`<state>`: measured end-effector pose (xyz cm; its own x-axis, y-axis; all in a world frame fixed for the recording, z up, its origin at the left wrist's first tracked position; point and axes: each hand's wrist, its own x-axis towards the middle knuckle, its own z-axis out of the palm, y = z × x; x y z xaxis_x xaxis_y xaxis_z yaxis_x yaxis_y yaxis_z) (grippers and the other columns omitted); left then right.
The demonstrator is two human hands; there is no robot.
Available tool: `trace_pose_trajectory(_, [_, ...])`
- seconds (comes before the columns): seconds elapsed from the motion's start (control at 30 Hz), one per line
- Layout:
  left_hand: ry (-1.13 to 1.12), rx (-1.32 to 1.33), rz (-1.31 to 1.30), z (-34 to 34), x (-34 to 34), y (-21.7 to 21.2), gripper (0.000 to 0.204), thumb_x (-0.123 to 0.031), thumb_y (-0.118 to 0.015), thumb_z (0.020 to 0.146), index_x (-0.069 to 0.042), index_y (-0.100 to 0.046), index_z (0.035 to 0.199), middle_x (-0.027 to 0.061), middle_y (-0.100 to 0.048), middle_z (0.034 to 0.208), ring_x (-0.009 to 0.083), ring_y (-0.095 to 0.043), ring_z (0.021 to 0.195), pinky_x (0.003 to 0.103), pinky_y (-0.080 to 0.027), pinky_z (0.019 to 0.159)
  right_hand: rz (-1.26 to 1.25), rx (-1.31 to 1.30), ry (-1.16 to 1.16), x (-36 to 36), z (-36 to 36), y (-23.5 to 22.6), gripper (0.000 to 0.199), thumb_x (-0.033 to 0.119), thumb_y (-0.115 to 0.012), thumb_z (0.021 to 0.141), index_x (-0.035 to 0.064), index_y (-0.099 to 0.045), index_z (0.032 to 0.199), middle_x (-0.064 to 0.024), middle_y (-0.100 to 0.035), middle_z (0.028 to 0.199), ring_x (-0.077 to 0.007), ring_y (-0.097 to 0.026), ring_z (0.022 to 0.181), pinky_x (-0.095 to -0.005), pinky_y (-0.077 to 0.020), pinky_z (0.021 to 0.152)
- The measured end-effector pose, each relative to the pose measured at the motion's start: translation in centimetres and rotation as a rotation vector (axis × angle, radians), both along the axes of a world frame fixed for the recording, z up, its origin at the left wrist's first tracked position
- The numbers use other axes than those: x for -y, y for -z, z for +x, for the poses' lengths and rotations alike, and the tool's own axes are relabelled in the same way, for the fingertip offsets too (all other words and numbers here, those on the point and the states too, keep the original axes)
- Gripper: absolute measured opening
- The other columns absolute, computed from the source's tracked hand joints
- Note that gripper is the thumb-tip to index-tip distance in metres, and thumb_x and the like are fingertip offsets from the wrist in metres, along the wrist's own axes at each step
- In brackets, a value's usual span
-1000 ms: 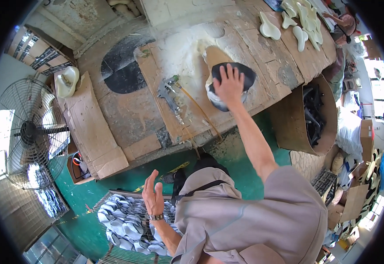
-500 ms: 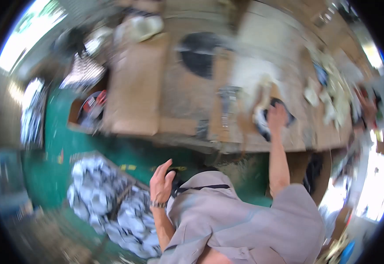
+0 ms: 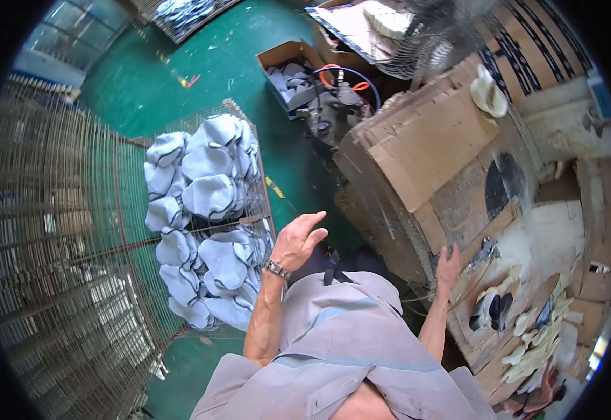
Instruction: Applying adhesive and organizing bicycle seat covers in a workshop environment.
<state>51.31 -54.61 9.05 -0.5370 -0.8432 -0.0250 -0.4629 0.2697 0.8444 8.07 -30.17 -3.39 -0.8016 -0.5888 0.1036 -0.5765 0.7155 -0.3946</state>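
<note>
My left hand (image 3: 298, 241), with a wristwatch above it, is raised in front of my body, its fingers apart and nothing in them. It is nearest to a wire rack (image 3: 269, 203) stacked with light blue-grey, dark-edged fabric pieces (image 3: 211, 199). At the edge of the cardboard-covered worktable (image 3: 417, 157), my right hand (image 3: 448, 271) has its fingers spread and holds nothing. Farther along the tabletop lies a black and white piece (image 3: 500, 308), apart from the hand. Beside it are several cream-coloured, flat shaped pieces (image 3: 540, 350).
A tall wire-mesh structure (image 3: 74, 245) stands to my left. On the green floor (image 3: 214, 70), an open box (image 3: 288, 52) of grey pieces sits near an orange and blue hose (image 3: 365, 85). A cream moulded piece (image 3: 488, 94) rests at the table's far end.
The view has swung left toward the stacked rack. My right hand has left the black and white piece and drawn back to the table's edge. My left hand remains raised and open.
</note>
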Motion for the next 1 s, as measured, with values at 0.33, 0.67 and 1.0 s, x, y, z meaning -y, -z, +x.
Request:
trace_pose_trajectory(0.33, [-0.290, 0.092, 0.055, 14.4, 8.4, 2.8, 0.045, -0.039, -0.061, 0.102, -0.004, -0.064, 0.130, 0.0182, -0.069, 0.120, 0.0373, -0.067, 0.108, 0.042, -0.054, 0.091, 0.159, 0.592, -0.347, 16.6, 11.8, -2.3, 0.043, 0.026, -0.066, 0.095, -0.0020, -0.067, 0.129, -0.0204, -0.075, 0.112, -0.0290, -0.073, 0.102, -0.0376, -0.0559, 0.091])
trace_pose_trajectory(0.67, [-0.365, 0.145, 0.158, 14.5, 16.8, 10.2, 0.042, -0.032, -0.069, 0.094, -0.005, -0.067, 0.126, 0.0171, -0.071, 0.108, 0.0360, -0.068, 0.099, 0.042, -0.054, 0.088, 0.330, 0.742, -0.614, 35.3, 14.5, 2.3, 0.049, 0.032, -0.068, 0.096, -0.0018, -0.065, 0.131, -0.0168, -0.075, 0.112, -0.0224, -0.071, 0.101, -0.0343, -0.0555, 0.091])
trace_pose_trajectory(1.0, [-0.362, 0.009, 0.038, 9.7, 33.1, 10.4, 0.039, -0.030, -0.069, 0.094, -0.005, -0.066, 0.123, 0.0171, -0.070, 0.114, 0.0376, -0.067, 0.104, 0.043, -0.054, 0.091, 0.504, 0.642, -0.837, 54.7, 16.0, 1.8, 0.044, 0.031, -0.063, 0.100, 0.0002, -0.065, 0.132, -0.0191, -0.074, 0.115, -0.0283, -0.072, 0.106, -0.0374, -0.0550, 0.093])
